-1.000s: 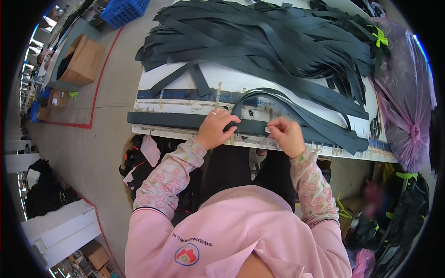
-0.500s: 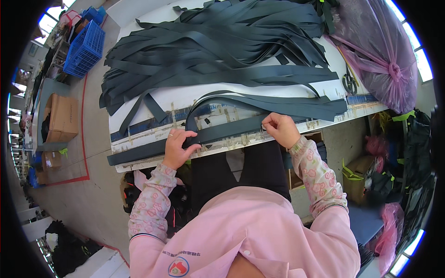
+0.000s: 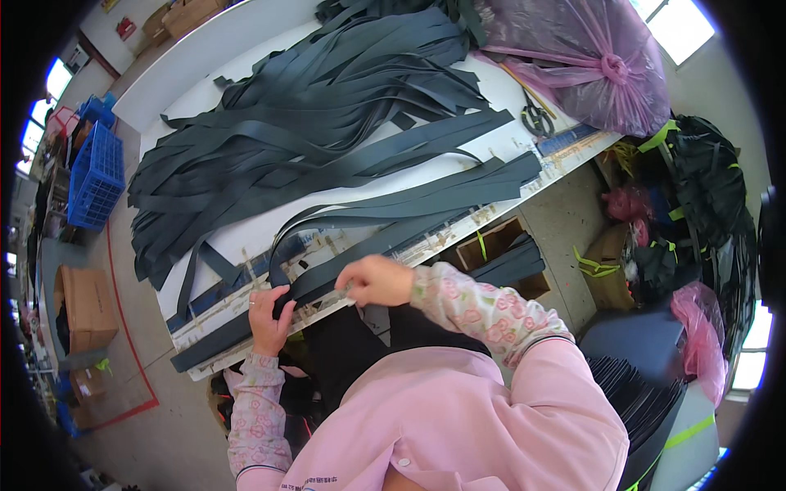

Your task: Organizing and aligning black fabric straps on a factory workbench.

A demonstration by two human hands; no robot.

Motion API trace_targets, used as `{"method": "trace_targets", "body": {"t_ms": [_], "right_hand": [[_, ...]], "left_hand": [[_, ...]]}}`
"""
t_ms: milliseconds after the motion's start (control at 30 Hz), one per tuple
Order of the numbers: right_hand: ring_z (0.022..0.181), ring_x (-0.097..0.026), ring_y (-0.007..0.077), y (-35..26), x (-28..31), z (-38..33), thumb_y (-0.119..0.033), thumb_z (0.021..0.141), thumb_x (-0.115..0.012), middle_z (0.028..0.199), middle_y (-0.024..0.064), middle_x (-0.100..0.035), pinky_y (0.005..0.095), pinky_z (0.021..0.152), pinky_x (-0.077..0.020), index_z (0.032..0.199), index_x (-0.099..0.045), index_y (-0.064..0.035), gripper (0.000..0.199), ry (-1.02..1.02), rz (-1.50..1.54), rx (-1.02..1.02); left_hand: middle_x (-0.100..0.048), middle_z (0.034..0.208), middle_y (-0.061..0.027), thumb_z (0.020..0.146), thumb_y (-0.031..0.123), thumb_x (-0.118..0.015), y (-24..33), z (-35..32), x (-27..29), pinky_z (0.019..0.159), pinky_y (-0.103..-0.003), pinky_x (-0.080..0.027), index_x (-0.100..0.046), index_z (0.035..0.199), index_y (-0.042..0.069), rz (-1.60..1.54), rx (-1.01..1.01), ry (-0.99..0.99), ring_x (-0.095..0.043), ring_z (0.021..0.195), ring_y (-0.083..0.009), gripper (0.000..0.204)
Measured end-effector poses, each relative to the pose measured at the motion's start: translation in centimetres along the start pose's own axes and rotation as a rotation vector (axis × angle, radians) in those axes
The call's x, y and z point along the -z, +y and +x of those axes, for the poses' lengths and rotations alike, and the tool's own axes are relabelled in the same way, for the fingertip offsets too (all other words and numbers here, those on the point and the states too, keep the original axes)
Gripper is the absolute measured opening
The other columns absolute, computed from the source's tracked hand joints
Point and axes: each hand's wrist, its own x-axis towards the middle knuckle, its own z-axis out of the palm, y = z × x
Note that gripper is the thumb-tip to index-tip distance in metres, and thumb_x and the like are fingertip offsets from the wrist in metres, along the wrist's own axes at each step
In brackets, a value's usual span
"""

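Observation:
A long flat dark green fabric strip (image 3: 214,344) lies along the table's near edge, running beneath both hands. My left hand (image 3: 268,323) has its thumb and fingers closed on the strip at the edge, where a second strip (image 3: 282,239) curls down to the fingers. To its right, my right hand (image 3: 381,281) is held in a pinch just over the edge strip. Something small and pale shows at its fingertips, too small to name. A flat bundle of strips (image 3: 458,188) lies just beyond.
A big heap of dark green strips (image 3: 327,106) covers the white table (image 3: 426,170). Black-handled scissors (image 3: 536,121) lie near a tied pink plastic bag (image 3: 589,74) at the far right. A wooden compartment (image 3: 483,245) holding strips sits below the edge. A blue crate (image 3: 97,176) stands left.
My right hand has moved left along the strip, close to my left hand, still pinched. The left hand stays at the strip. The whole view has turned, tilting the table.

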Motion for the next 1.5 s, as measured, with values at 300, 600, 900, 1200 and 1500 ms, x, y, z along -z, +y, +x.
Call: {"method": "trace_targets", "body": {"t_ms": [300,600,900,1200,1500], "right_hand": [[0.069,-0.066,0.0295,-0.9,-3.3,7.2,-0.013,0.086,-0.066,0.074,0.0125,-0.066,0.0393,0.066,-0.0517,0.123,-0.059,-0.0027,0.039,0.448,-0.33,0.243],[0.067,-0.069,0.0288,-0.9,-5.9,5.8,-0.017,0.083,-0.069,0.071,0.012,-0.069,0.0391,0.066,-0.0542,0.087,-0.072,-0.0072,0.011,0.26,-0.258,0.042],[0.066,-0.068,0.0254,-1.2,-8.1,6.7,-0.018,0.083,-0.068,0.071,0.0073,-0.071,0.0383,0.08,-0.048,0.088,-0.072,-0.0089,0.011,0.317,-0.312,0.02],[0.068,-0.069,0.0255,-0.6,-6.4,5.7,-0.017,0.083,-0.068,0.072,0.0106,-0.071,0.0387,0.075,-0.0511,0.087,-0.073,-0.0063,0.013,0.223,-0.24,-0.055],[0.067,-0.062,0.0086,3.6,7.4,-3.0,-0.003,0.09,-0.065,0.078,0.0037,-0.068,0.0236,0.06,-0.0494,0.094,-0.068,0.0024,0.007,0.466,0.055,-0.178]], "left_hand": [[-0.054,0.081,-0.0083,0.086,0.004,-0.065,-0.7,-0.5,0.5,0.07,-0.039,-0.042,-0.069,0.12,0.012,0.116,-0.015,-0.008,-0.052,0.078,-0.028,0.036],[-0.056,0.087,-0.0068,0.079,0.013,-0.073,-0.9,0.3,-0.4,0.077,-0.04,-0.046,-0.068,0.115,0.014,0.073,0.009,0.022,-0.054,0.083,-0.029,0.037],[-0.055,0.087,-0.0053,0.077,0.013,-0.075,-1.3,-0.6,-0.3,0.077,-0.039,-0.047,-0.068,0.114,0.014,0.049,-0.001,0.044,-0.054,0.086,-0.0278,0.038],[-0.055,0.086,-0.0055,0.078,0.012,-0.073,-1.1,-0.3,-0.2,0.077,-0.039,-0.047,-0.068,0.115,0.015,0.056,-0.006,0.01,-0.053,0.085,-0.0278,0.038],[-0.056,0.086,-0.0062,0.077,0.021,-0.078,-0.9,-0.1,0.2,0.077,-0.038,-0.045,-0.069,0.116,0.014,0.064,0.0,0.018,-0.052,0.082,-0.0277,0.04]]}}
